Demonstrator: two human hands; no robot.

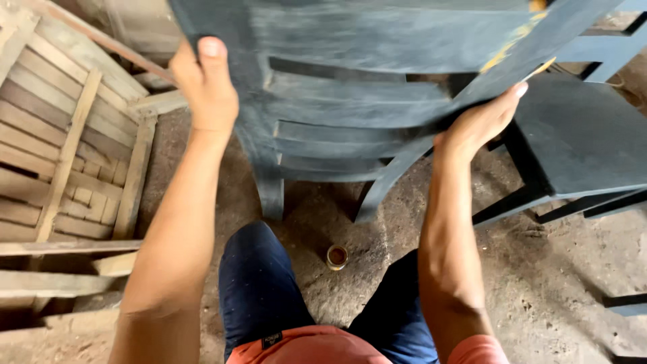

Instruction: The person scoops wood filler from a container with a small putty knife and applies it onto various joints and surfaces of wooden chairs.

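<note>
A dark grey-blue painted wooden chair (pixel 350 101) with slatted back is lifted in front of me, tilted, its legs pointing down toward the dirt floor. My left hand (pixel 205 84) grips its left edge, thumb on top. My right hand (pixel 482 121) holds the right side rail from below, fingers stretched along it. A patch of yellow bare wood shows on the rail near the top right.
A second dark chair (pixel 579 141) stands on the right. Slatted wooden frames (pixel 67 148) lie on the left. A small round open tin (pixel 337 257) sits on the dirt floor between my knees.
</note>
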